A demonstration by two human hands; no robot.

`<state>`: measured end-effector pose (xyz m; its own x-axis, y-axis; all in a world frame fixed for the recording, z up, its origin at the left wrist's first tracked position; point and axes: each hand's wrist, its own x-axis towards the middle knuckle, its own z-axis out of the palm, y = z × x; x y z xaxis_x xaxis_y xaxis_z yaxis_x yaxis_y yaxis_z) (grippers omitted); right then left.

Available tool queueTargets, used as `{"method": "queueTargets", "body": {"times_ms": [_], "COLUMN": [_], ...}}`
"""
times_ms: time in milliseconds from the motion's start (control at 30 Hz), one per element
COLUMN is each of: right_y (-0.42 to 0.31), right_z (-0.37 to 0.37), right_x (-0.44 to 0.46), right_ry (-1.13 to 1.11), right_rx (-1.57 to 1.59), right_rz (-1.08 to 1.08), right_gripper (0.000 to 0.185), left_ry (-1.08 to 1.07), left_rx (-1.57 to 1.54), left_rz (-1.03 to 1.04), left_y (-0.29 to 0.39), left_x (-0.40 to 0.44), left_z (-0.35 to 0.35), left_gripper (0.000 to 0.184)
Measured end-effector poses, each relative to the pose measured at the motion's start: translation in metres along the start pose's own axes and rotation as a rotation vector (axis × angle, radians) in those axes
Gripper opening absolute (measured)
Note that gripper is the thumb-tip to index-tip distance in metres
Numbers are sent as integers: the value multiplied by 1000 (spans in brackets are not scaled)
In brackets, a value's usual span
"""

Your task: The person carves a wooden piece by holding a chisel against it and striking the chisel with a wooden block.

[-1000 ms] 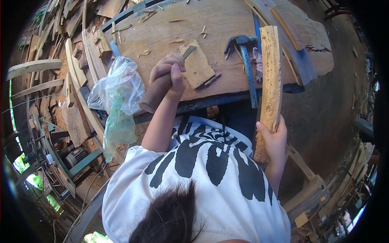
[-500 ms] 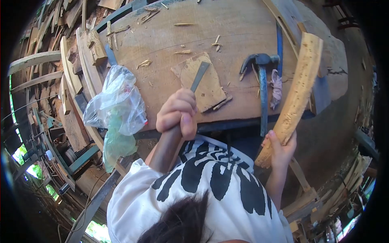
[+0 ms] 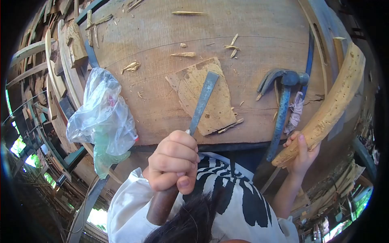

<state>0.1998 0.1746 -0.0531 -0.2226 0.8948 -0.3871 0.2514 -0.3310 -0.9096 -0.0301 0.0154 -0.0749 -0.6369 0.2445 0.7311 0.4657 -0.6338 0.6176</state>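
My left hand (image 3: 173, 161) is closed around a chisel (image 3: 205, 99). Its brown handle sticks out below the fist, and the flat metal blade points up and away over a thin square board (image 3: 202, 97) on the bench. On the right, my right hand (image 3: 302, 156) grips the lower end of a curved, pitted piece of wood (image 3: 328, 111), its far end rising toward the upper right. Between the two hands a claw hammer (image 3: 281, 113) lies on the bench, its blue worn handle reaching past the front edge.
A clear plastic bag (image 3: 103, 113) with a greenish lower part lies at the bench's left edge. Wood chips (image 3: 183, 54) are scattered over the wooden bench (image 3: 154, 85). A pinkish cloth bundle (image 3: 295, 113) lies beside the hammer. Stacked timber (image 3: 54, 77) crowds the left side.
The view has come closer to the bench. My left hand has moved lower in view with the chisel; my right hand has shifted rightward with the curved wood, which now leans further right.
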Motion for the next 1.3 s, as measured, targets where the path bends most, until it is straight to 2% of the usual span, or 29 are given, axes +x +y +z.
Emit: {"method": "queueTargets", "body": {"times_ms": [200, 333, 733, 1300], "right_y": [6, 7, 17, 18], "right_z": [-4, -10, -23, -25], "right_x": [10, 15, 19, 21], "right_ry": [10, 19, -81, -85], "right_rx": [-18, 2, 11, 68], "right_rz": [35, 107, 90, 104], "right_gripper": [42, 38, 30, 38], "left_ry": [-71, -18, -23, 60], "left_rx": [-2, -26, -56, -11], "left_rz": [-41, -10, -36, 3], "left_y": [2, -1, 1, -2], "left_x": [-2, -2, -8, -7], "left_z": [-3, -1, 0, 10], "left_gripper": [21, 24, 25, 28]}}
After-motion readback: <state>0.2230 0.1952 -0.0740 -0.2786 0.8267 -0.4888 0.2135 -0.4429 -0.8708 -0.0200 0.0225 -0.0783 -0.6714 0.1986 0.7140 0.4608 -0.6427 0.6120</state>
